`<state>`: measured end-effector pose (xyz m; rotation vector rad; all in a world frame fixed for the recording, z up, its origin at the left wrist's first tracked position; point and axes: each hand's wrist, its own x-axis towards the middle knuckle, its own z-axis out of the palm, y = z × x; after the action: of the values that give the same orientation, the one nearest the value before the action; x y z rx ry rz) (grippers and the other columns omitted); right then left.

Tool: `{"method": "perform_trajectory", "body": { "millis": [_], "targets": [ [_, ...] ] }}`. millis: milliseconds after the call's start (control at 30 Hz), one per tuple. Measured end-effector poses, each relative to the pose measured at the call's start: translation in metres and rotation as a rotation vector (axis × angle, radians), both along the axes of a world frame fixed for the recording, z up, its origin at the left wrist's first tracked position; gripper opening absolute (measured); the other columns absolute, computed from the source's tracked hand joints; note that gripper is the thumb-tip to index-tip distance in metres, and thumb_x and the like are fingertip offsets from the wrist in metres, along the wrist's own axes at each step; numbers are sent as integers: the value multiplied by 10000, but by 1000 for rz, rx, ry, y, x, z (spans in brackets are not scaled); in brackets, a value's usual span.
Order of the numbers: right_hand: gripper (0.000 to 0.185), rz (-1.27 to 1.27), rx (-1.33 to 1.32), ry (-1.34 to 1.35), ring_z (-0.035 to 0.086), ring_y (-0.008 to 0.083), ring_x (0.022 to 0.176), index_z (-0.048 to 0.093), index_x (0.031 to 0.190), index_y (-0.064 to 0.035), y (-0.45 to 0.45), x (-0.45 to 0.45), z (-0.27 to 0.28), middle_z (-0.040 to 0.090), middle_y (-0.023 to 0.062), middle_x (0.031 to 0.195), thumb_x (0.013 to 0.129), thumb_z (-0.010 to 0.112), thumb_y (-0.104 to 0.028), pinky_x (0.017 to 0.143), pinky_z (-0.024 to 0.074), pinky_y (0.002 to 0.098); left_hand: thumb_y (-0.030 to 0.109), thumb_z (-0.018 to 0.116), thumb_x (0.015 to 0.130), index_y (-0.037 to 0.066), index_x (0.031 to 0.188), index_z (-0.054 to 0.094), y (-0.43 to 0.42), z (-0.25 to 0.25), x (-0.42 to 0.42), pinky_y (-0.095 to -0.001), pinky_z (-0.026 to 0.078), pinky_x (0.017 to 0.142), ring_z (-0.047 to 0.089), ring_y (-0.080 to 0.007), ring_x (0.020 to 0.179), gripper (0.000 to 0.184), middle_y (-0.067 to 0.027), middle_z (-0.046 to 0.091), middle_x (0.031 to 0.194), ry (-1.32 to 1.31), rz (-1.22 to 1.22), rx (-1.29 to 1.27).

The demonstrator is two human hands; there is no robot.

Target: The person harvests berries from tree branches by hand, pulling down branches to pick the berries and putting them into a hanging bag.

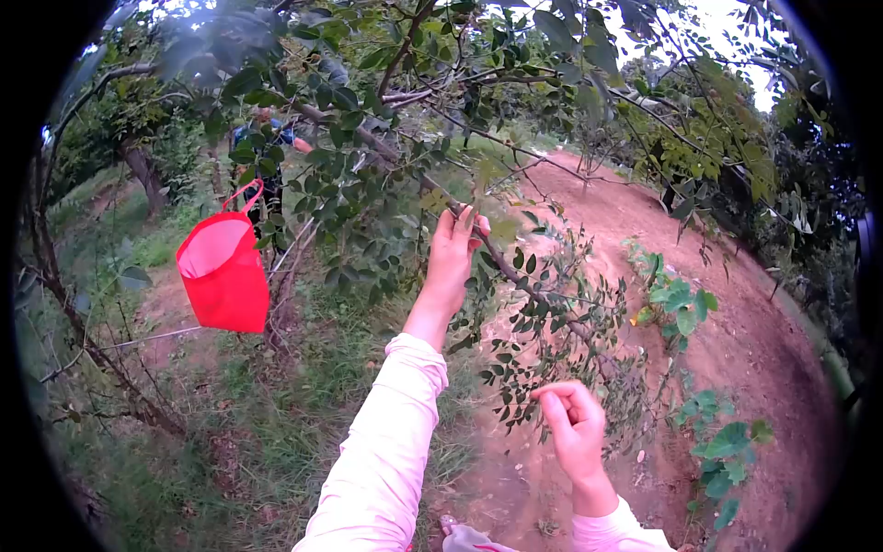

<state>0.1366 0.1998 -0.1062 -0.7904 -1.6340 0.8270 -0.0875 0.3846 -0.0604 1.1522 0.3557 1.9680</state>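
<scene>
Reaches forward and up with the left hand (451, 256), near the middle of the scene. Grips a brown branch (502, 265) there, fingers bent narrowly around the bark. Has this branch sloping across the front, from the far upper left down toward the lower right, with small green leaves (511, 373) along the lower part.

Holds the right hand (577, 437) lower and nearer, to the right of the left one, just beside those leaves. Curls its fingers inward toward the thumb, in a narrow, pinch-like shape; cannot tell whether fully closed, or whether pinching a leaf.

Wears pale pink sleeves (382, 451) on both arms, down to near the wrist.

Has a red bag (225, 290) to the left, well apart from both hands, hanging a little tilted, handle (259, 189) upward and mouth open with the paler inside in sight. Cannot tell what bears its weight.

Faces another person (269, 155) beyond the bag, far off to the left, in dark clothing, partly hidden behind foliage. Shows a tree trunk (144, 177) farther left, green grass (322, 460) low on the left, reddish soil (736, 304) stretching far back on the right, and broad-leaved plants (729, 444) growing on it at the near right.
</scene>
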Motion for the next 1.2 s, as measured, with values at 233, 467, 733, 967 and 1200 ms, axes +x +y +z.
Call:
{"method": "perform_trajectory", "body": {
  "millis": [233,467,733,967,1200],
  "targets": [
    [101,-151,653,-157,387,28,515,665,1007,-14,59,-44,162,491,-32,586,925,619,-50,471,279,228,406,589,969,179,1059,588,0,1,7,-231,363,763,533,-57,893,244,55,598,942,-16,36,-24],
    [286,-482,1124,-694,635,313,572,657,835,-42,141,-87,238,625,119,625,899,644,-320,535,500,392,362,574,986,152,1086,567,-5,1,14,-223,365,752,524,-51,868,233,45,595,924,-9,83,-68],
    [427,-277,746,-1102,670,336,777,710,840,-30,162,-94,262,684,162,766,865,649,-452,713,505,432,311,551,1003,138,1117,563,-3,-1,16,-217,360,747,517,-46,859,207,38,599,931,-9,87,-93],
    [351,-139,793,-1160,675,326,759,714,865,-88,166,-91,262,686,142,775,830,654,-432,685,536,409,279,510,1024,148,1115,561,6,-10,10,-203,369,738,526,-55,861,167,33,587,947,17,51,-39],
    [268,-129,1008,-1031,632,367,740,551,958,-1,120,-64,239,626,163,757,916,618,-258,622,482,447,368,509,1018,167,1055,558,-17,7,19,-228,341,753,497,-42,833,210,57,569,885,-18,79,-43]
  ]
}}
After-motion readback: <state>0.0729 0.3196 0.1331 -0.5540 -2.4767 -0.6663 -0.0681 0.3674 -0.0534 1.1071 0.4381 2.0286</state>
